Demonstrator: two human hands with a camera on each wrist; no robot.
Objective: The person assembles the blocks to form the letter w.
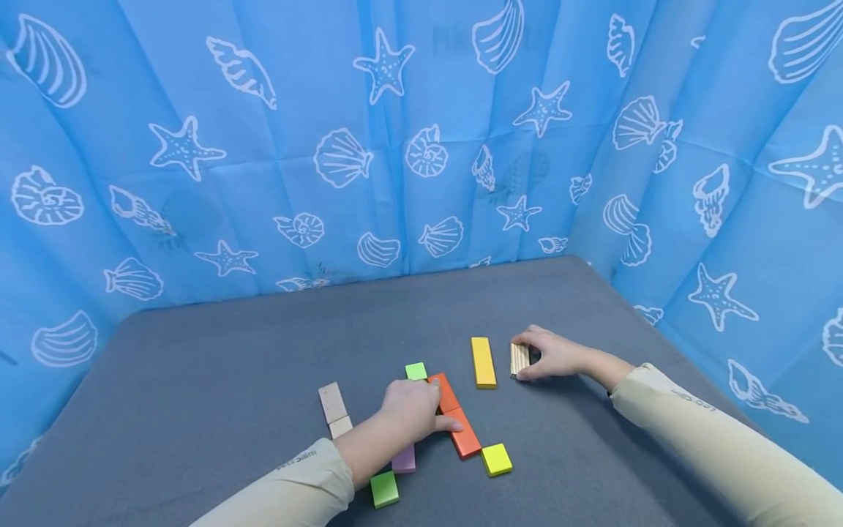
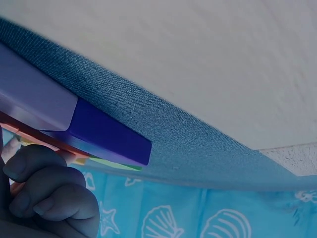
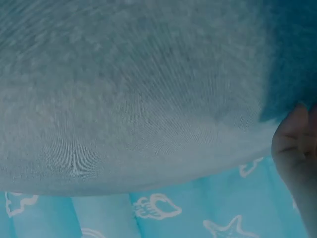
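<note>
My left hand [image 1: 407,410] reaches over the blocks, its index finger and thumb touching two orange blocks [image 1: 448,393] laid end to end. In the left wrist view its other fingers [image 2: 67,201] are loosely curled, beside a lavender block [image 2: 34,94] and a dark violet block [image 2: 109,133]. Farther right, my right hand [image 1: 552,356] pinches a ribbed light-wood piece [image 1: 519,359] between thumb and fingers, at table level. The right wrist view catches only part of that hand [image 3: 297,148]; the piece is hidden there. A yellow-orange block [image 1: 484,363] lies between the hands.
Around the left hand lie a light green block [image 1: 416,371], a darker green block [image 1: 385,489], a bright yellow block [image 1: 497,460] and two plain wooden blocks [image 1: 332,402]. The grey table [image 1: 217,366] is bordered by a blue curtain [image 1: 263,176] with shells and starfish.
</note>
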